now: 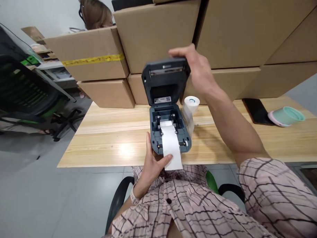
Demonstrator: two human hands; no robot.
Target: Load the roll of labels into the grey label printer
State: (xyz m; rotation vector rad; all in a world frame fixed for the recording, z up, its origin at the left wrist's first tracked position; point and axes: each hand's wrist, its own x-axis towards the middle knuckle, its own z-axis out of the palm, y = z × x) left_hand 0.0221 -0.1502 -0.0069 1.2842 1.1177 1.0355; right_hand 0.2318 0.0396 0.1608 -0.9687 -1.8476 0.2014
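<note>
A dark label printer (155, 134) stands on the wooden table with its lid (165, 84) raised. From a small roll inside, a white paper strip (171, 144) runs out over the printer's front edge. My left hand (153, 167) is at the front left corner, its thumb on the strip and its other fingers beside or under the printer, partly hidden. My right hand (198, 70) grips the upper right edge of the lid. Just right of the printer, a white label roll (192, 102) stands with a length hanging loose.
Cardboard boxes (158, 35) are stacked along the back of the wooden table (102, 135). To the right lie a black phone (256, 110) and a mint-green cup (288, 116). Behind the boxes, a person's head (96, 13) shows. An office chair (17, 89) is at the left.
</note>
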